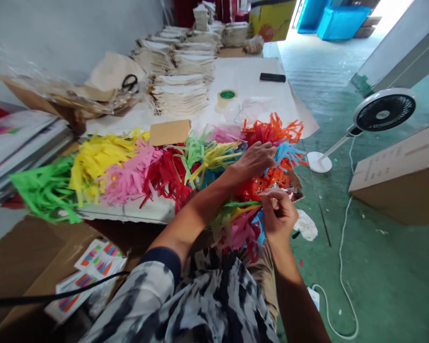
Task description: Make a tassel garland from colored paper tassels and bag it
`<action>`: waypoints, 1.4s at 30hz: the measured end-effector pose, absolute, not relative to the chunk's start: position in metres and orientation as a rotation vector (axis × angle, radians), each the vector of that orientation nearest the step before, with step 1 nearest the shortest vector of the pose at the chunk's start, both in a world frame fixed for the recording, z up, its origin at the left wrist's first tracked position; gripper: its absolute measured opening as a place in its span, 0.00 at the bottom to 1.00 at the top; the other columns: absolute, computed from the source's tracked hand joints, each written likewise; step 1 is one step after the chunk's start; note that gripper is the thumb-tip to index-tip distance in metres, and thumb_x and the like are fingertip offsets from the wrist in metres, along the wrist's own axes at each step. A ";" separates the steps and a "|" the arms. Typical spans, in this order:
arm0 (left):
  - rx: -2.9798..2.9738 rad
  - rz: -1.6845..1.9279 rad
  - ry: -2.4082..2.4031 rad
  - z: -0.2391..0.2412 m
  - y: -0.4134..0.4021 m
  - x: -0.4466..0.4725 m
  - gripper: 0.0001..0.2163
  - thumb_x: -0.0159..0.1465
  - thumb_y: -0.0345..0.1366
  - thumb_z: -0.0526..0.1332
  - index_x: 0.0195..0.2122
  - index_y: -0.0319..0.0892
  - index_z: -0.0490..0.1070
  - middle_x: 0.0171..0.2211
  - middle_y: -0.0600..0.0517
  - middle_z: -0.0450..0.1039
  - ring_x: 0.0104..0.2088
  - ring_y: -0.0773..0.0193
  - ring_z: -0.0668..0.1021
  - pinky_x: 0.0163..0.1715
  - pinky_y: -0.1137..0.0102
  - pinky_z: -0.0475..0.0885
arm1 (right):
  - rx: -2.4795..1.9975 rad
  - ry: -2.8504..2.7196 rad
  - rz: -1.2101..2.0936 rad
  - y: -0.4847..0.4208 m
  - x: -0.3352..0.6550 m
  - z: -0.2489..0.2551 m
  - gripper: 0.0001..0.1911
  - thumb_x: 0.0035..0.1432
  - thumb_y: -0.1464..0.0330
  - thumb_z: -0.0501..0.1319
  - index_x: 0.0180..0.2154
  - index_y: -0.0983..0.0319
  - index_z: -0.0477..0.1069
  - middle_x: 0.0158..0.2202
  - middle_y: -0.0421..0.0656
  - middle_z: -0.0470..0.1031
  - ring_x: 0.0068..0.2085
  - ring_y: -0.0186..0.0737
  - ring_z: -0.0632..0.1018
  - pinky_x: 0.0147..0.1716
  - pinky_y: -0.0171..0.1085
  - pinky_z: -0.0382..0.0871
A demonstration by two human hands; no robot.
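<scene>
A long heap of fringed paper tassels (pixel 128 171) in green, yellow, pink, red, orange and blue lies along the near edge of the white-covered table (pixel 243 76). My left hand (pixel 255 159) reaches into the orange and blue tassels at the heap's right end, fingers curled on them. My right hand (pixel 277 214) is closed in a pinch on a mixed bunch of tassels (pixel 239 224) that hangs over my lap. What else the fingers pinch is too small to make out.
Stacks of cream cloth bags (pixel 180 71), scissors (pixel 129 82), a tape roll (pixel 227 97) and a black phone (pixel 272 77) sit farther back. A white fan (pixel 379 114) and a cardboard box (pixel 403 176) stand on the green floor at right. Printed cards (pixel 89 271) lie at lower left.
</scene>
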State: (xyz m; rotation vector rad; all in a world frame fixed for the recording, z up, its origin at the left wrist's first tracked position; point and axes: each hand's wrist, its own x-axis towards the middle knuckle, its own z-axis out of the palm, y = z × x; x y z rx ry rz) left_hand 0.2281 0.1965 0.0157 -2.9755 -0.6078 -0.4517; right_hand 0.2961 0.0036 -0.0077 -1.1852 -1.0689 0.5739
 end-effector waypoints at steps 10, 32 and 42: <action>-2.898 -0.455 -0.459 0.019 0.194 0.227 0.09 0.69 0.32 0.63 0.32 0.43 0.81 0.43 0.43 0.77 0.49 0.50 0.72 0.44 0.57 0.61 | -1.166 -1.093 0.666 0.004 0.288 -0.006 0.09 0.66 0.61 0.65 0.35 0.58 0.75 0.35 0.40 0.76 0.32 0.35 0.74 0.30 0.35 0.69; -2.996 -2.607 -1.076 0.090 0.227 0.194 0.15 0.72 0.44 0.59 0.55 0.43 0.75 0.38 0.50 0.72 0.35 0.65 0.77 0.34 0.68 0.71 | -1.174 -1.101 0.735 0.007 0.287 -0.003 0.12 0.65 0.56 0.65 0.36 0.58 0.74 0.33 0.39 0.74 0.24 0.30 0.65 0.22 0.34 0.57; -3.308 -1.221 -0.988 0.092 0.182 0.154 0.07 0.55 0.32 0.72 0.35 0.45 0.81 0.30 0.53 0.79 0.32 0.63 0.78 0.35 0.66 0.72 | -1.220 -1.061 0.668 0.020 0.296 0.009 0.13 0.64 0.56 0.66 0.36 0.59 0.73 0.23 0.33 0.65 0.20 0.28 0.59 0.20 0.32 0.51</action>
